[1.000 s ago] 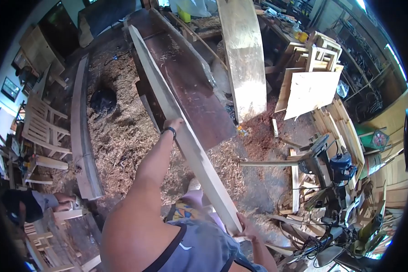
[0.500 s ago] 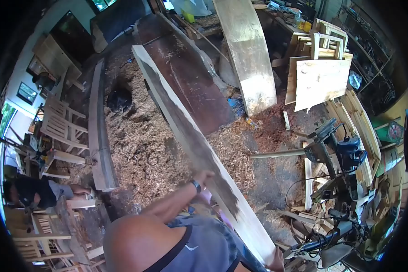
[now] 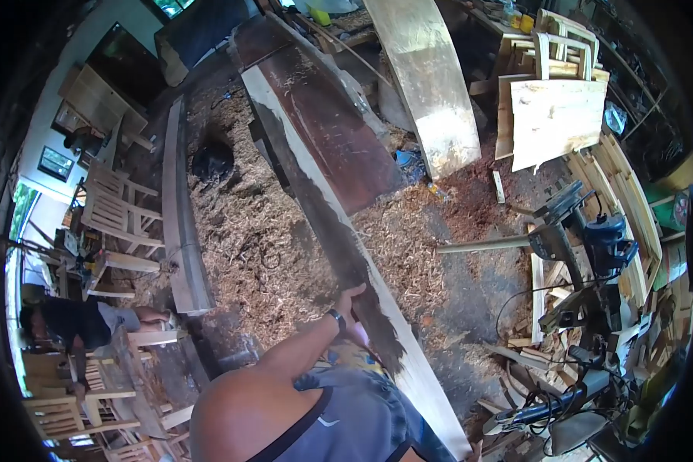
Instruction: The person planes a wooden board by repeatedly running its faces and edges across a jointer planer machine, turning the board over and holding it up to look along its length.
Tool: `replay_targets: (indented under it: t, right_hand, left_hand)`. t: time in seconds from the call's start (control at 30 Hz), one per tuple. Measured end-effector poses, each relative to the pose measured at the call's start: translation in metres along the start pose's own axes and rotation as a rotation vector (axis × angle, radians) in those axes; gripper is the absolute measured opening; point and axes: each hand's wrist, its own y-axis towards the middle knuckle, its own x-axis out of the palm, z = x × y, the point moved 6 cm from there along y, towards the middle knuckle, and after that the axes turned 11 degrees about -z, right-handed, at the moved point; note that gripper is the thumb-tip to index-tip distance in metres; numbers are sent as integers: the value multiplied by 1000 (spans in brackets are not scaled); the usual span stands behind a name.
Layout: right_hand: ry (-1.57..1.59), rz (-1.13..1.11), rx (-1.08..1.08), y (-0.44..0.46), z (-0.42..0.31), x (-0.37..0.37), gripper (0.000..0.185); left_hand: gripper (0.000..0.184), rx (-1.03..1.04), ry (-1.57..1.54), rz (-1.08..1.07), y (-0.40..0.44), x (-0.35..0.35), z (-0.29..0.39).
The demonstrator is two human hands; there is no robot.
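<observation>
A long wooden plank [image 3: 416,366], pale with a dark brown streak along it, runs diagonally from the lower right up to the far left of centre. My left hand [image 3: 349,302], with a dark watch on its wrist, is closed on the plank's left edge about midway along. Part of its grip is hidden under the wood. Only a small part of my right hand [image 3: 477,451] shows at the bottom edge of the view, closed against the plank's near end.
Wood shavings [image 3: 246,254] cover the floor. A reddish-brown slab [image 3: 331,146] lies beyond the plank. Another beam [image 3: 181,231] lies left. A machine with cables [image 3: 577,400] stands at right. A person [image 3: 77,323] sits at left among wooden chairs [image 3: 115,200].
The plank's far end has shifted slightly right against the slab, and its dark streak now shows more along the left edge. My left hand stays on it. The whole view has shifted a little.
</observation>
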Motion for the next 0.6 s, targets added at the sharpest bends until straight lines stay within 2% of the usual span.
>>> replay_targets:
  t: [0.07, 0.17, 0.2, 0.23, 0.3, 0.4, 0.5, 0.6]
  right_hand:
    - [104, 0, 30, -3, 13, 0, 102]
    - [229, -16, 71, -6, 29, 2, 99]
    - [264, -19, 80, -6, 34, 7, 98]
    - [299, -19, 89, -6, 39, 7, 97]
    - [356, -19, 97, -7, 47, 10, 94]
    - [433, -9, 113, -11, 60, 12, 91]
    - [488, -10, 133, -20, 77, 15, 88]
    - [528, -30, 146, -23, 93, 22, 85]
  left_hand:
    - [42, -40, 50, -37, 0, 0, 14]
    - [60, 399, 767, 202, -6, -3, 82]
    - [92, 580, 942, 468, -25, 9, 115]
    - [115, 727, 1247, 712, -42, 32, 145]
    - [116, 697, 1572, 695, -38, 62, 189]
    - [108, 435, 1906, 708, -2, 99, 224]
    - [97, 319, 1926, 948, 30, 105, 234]
    - [87, 477, 1869, 1002, 39, 91, 257]
